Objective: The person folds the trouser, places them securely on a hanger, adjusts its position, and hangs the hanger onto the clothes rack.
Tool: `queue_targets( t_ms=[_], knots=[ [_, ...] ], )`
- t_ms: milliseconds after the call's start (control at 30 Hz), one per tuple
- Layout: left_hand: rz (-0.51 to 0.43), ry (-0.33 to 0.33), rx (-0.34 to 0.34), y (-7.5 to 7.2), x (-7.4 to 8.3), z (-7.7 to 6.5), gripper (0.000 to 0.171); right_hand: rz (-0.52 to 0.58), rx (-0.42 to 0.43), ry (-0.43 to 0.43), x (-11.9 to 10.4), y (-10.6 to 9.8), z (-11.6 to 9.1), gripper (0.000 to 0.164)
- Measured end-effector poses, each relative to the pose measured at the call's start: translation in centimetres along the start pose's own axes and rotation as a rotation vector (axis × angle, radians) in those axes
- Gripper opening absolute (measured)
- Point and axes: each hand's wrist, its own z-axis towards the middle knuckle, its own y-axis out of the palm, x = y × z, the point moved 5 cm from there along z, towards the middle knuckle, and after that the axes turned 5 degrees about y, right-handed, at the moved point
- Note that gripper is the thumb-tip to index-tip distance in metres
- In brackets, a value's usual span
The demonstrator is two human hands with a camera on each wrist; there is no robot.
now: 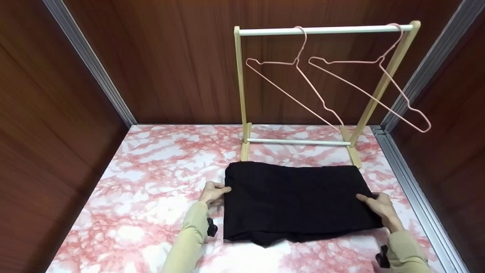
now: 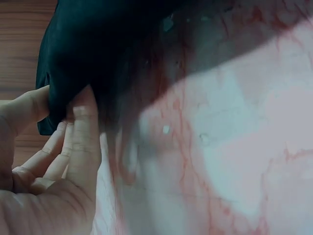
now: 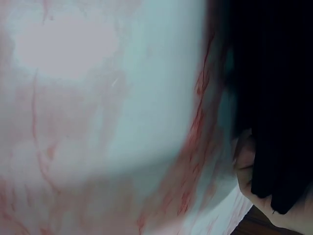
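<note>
A folded black cloth (image 1: 299,201) spans the space between both hands in the head view, its lower edge uneven and sagging near the middle. My left hand (image 1: 213,193) pinches its left side, thumb on top. In the left wrist view, the thumb and fingers (image 2: 84,142) close on a dark fold of the cloth (image 2: 73,58). At the opposite side, my right hand (image 1: 380,206) grips the right edge, thumb over the upper face. Dark cloth hides most of that hand in the right wrist view, where only part of the fingers (image 3: 245,166) shows.
Behind the cloth stands a wooden rack (image 1: 242,83) with a white top rail (image 1: 341,29). Two pink hangers (image 1: 310,85) hang from it. Brown panels (image 1: 170,68) enclose the pink-and-white marbled table (image 1: 151,178); a metal rail (image 1: 420,201) runs along its right edge.
</note>
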Motion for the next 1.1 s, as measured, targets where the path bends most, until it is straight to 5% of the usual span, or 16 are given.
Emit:
queue_targets(
  t_ms=[200,333,667,833,967,1100],
  knots=[
    [0.002,-0.013,0.028,-1.2,0.2,0.3,0.035,0.131,-0.083,0.0,0.0,0.7,-0.4,0.03],
    [0.02,-0.009,0.058,-2.2,0.6,0.3,0.036,0.181,-0.16,0.005,-0.2,1.3,-0.7,0.019],
    [0.016,-0.016,0.041,-2.3,0.4,0.3,0.037,0.148,-0.218,0.002,0.0,1.6,-0.9,0.032],
    [0.006,-0.025,0.04,-1.8,0.2,0.4,0.042,0.067,-0.212,-0.026,-0.3,1.4,-0.6,0.066],
    [0.06,-0.024,0.068,-1.9,0.2,0.5,0.042,-0.03,-0.167,-0.066,-1.0,1.1,-0.6,0.085],
    [0.078,-0.008,0.084,-2.0,0.3,0.6,0.039,-0.095,-0.064,-0.131,-2.2,0.5,-0.9,0.086]
  ],
)
